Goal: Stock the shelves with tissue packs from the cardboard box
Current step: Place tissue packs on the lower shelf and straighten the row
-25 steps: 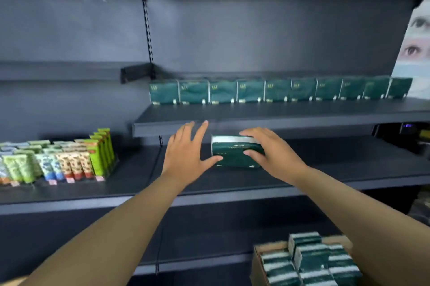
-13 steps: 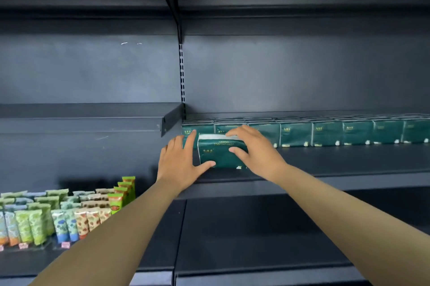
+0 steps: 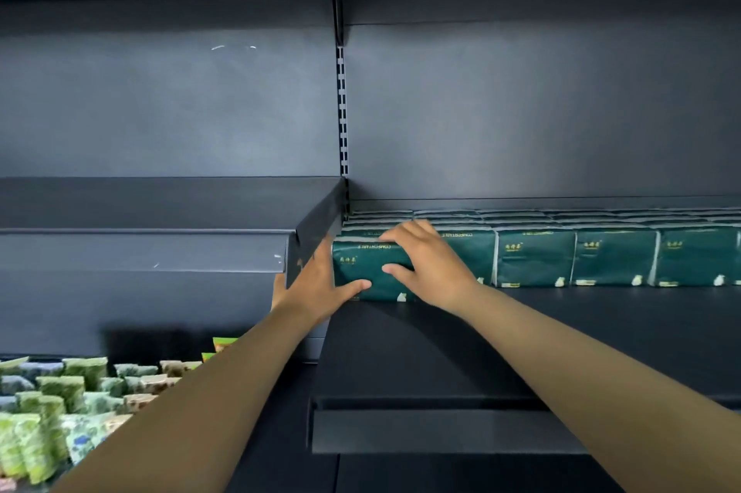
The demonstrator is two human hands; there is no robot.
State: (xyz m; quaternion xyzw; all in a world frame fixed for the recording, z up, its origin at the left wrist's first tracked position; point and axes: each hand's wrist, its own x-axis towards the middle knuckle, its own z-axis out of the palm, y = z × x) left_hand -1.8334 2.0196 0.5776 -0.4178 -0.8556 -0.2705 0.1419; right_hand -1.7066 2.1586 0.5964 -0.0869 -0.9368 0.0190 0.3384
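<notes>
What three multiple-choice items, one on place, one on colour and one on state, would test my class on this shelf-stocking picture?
1. Where is the tissue pack that both hands hold?
A. At the left end of the shelf, in front of the stocked row
B. Inside a cardboard box
C. Among the tubes lower left

2. What colour are the packs in the row of tissue packs?
A. Bright red
B. Dark green
C. Yellow

3. How does the right hand meet the pack?
A. Hanging clear of it
B. Closed in a fist on the shelf
C. Fingers over its top, thumb on its front

Answers: 1 A, the pack stands on the shelf by the left bracket, with the left hand at its left side. 2 B, every wrapper is dark green. 3 C, fingers and thumb wrap the pack.
</notes>
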